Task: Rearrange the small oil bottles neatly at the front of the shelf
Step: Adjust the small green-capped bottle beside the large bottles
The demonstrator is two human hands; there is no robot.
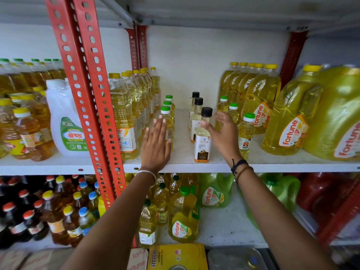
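On the white middle shelf (187, 164) stand three rows of small bottles. A row of three green-capped oil bottles (167, 116) runs back on the left. Three black-capped coconut oil bottles (202, 142) line up in the middle. More green-capped small bottles (245, 131) stand to the right. My left hand (156, 145) is flat and open, just in front of the front left green-capped bottle. My right hand (224, 133) is open with fingers spread, between the front black-capped bottle and the right green-capped ones, gripping nothing.
Tall yellow-capped oil bottles (124, 114) crowd the left of the bay beside a red perforated upright (91, 98). Large Fortune jugs (288, 121) fill the right. A white jug (64, 121) stands further left. The lower shelf holds more bottles and jugs (183, 211).
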